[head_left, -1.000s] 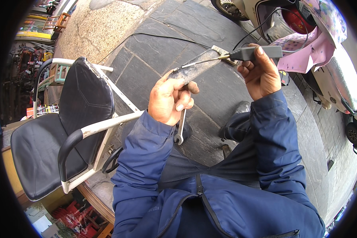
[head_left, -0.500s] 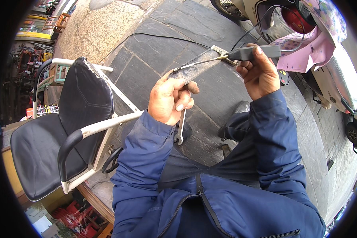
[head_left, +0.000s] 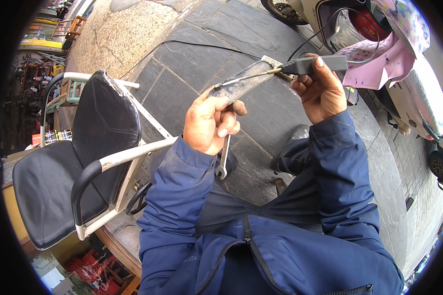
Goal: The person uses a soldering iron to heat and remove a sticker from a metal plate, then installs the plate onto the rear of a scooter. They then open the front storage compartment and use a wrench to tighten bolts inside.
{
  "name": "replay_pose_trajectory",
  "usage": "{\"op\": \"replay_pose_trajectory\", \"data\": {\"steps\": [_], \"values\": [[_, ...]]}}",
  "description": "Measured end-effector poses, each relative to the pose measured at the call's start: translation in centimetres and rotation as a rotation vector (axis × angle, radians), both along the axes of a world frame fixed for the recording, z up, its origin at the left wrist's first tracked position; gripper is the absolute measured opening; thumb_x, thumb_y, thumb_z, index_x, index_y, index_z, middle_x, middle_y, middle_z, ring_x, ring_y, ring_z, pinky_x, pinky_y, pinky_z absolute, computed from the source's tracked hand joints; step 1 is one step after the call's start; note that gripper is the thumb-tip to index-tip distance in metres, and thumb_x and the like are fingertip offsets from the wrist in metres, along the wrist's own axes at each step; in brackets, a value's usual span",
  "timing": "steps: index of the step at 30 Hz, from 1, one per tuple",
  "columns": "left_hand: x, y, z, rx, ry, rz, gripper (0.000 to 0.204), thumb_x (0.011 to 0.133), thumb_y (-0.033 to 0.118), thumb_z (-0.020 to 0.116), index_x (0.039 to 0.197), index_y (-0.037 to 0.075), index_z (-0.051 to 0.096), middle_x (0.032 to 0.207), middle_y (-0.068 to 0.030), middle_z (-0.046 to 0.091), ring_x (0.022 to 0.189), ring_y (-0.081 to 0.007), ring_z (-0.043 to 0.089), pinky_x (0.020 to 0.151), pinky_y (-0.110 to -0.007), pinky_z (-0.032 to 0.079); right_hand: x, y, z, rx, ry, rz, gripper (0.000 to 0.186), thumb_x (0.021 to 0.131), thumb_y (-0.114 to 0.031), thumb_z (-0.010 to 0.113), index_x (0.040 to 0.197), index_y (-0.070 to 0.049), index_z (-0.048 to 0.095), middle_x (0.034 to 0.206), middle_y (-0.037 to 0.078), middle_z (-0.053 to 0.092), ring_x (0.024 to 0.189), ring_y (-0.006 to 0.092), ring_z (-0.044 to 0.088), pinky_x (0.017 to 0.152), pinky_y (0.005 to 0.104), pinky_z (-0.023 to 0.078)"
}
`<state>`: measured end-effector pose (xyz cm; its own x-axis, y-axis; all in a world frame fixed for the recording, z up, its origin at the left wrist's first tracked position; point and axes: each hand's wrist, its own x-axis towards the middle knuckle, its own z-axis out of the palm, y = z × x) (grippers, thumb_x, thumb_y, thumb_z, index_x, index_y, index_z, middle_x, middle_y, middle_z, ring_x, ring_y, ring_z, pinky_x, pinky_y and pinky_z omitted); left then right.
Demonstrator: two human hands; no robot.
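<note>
My left hand [head_left: 211, 120] is closed around a worn, grey-black flat piece [head_left: 248, 88] with a pale, block-like far end. A metal open-end wrench [head_left: 225, 158] hangs down from below the same hand; how it is gripped is hidden. In my right hand [head_left: 322, 93] is a corded tool with a grey boxy handle [head_left: 330, 64] and a thin metal shaft [head_left: 248, 77], which looks like a soldering iron. Its shaft lies along the flat piece, with the tip near my left fingertips. Whether the tip touches the piece I cannot tell.
A black padded chair [head_left: 106, 108] with pale metal arms stands at the left. A scooter [head_left: 423, 98] with a pink cover [head_left: 379, 64] is at the right. A thin black cable [head_left: 197, 43] crosses the dark stone paving [head_left: 174, 96]. My shoes and knees are below my hands.
My right hand and the tool have shifted very slightly left. My left hand keeps its hold on the flat piece, and the wrench still hangs below it.
</note>
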<state>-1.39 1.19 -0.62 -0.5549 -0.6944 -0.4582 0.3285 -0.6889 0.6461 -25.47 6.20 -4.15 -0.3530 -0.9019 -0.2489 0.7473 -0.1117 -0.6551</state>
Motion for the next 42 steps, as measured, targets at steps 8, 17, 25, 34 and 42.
{"op": "replay_pose_trajectory", "data": {"steps": [8, 17, 25, 34, 42], "values": [[-0.02, -0.01, 0.04, 0.0, -0.001, 0.003, 0.027, 0.087, 0.01, 0.043, 0.108, -0.001, 0.057, 0.082, -0.0139, 0.066, 0.04, -0.0091, 0.041, 0.046, -0.028, 0.036, -0.13, -0.12, 0.74, 0.014, -0.043, -0.071, 0.028, 0.083, -0.019, 0.074, 0.099, -0.002, 0.058, 0.082, 0.009, 0.066, 0.065, 0.0171, 0.063, 0.059, 0.0344, 0.056], [0.0, 0.05, -0.05, -0.016, -0.012, -0.003, 0.027, 0.088, 0.01, 0.045, 0.108, 0.0, 0.058, 0.082, -0.0136, 0.067, 0.04, -0.0091, 0.042, 0.047, -0.028, 0.037, 0.24, -0.19, 0.72, 0.006, -0.041, -0.051, 0.029, 0.083, -0.02, 0.075, 0.1, -0.002, 0.059, 0.084, 0.009, 0.066, 0.066, 0.0166, 0.064, 0.06, 0.0343, 0.057], [0.09, -0.05, -0.16, 0.005, -0.001, -0.004, 0.026, 0.088, 0.01, 0.045, 0.108, 0.0, 0.057, 0.082, -0.0143, 0.066, 0.04, -0.0094, 0.042, 0.047, -0.029, 0.037, -0.16, -0.04, 0.41, 0.0, -0.045, -0.047, 0.028, 0.083, -0.02, 0.074, 0.098, -0.002, 0.06, 0.084, 0.008, 0.066, 0.065, 0.0166, 0.064, 0.06, 0.0342, 0.057], [-0.01, 0.02, -0.09, -0.009, -0.018, 0.007, 0.026, 0.087, 0.01, 0.045, 0.108, 0.0, 0.057, 0.082, -0.0146, 0.066, 0.04, -0.0093, 0.042, 0.047, -0.028, 0.037, 0.0, 0.01, 0.0, 0.016, 0.005, -0.011, 0.031, 0.088, -0.025, 0.068, 0.108, -0.003, 0.063, 0.087, 0.007, 0.066, 0.073, 0.0174, 0.064, 0.067, 0.0351, 0.057], [-0.01, -0.03, 0.03, -0.006, -0.005, 0.002, 0.027, 0.087, 0.009, 0.044, 0.109, -0.001, 0.057, 0.083, -0.0145, 0.066, 0.04, -0.0094, 0.042, 0.047, -0.028, 0.037, -0.03, -0.1, 0.54, 0.017, -0.048, -0.057, 0.029, 0.083, -0.02, 0.075, 0.098, -0.002, 0.06, 0.083, 0.009, 0.066, 0.066, 0.0172, 0.064, 0.059, 0.0344, 0.057]]}}
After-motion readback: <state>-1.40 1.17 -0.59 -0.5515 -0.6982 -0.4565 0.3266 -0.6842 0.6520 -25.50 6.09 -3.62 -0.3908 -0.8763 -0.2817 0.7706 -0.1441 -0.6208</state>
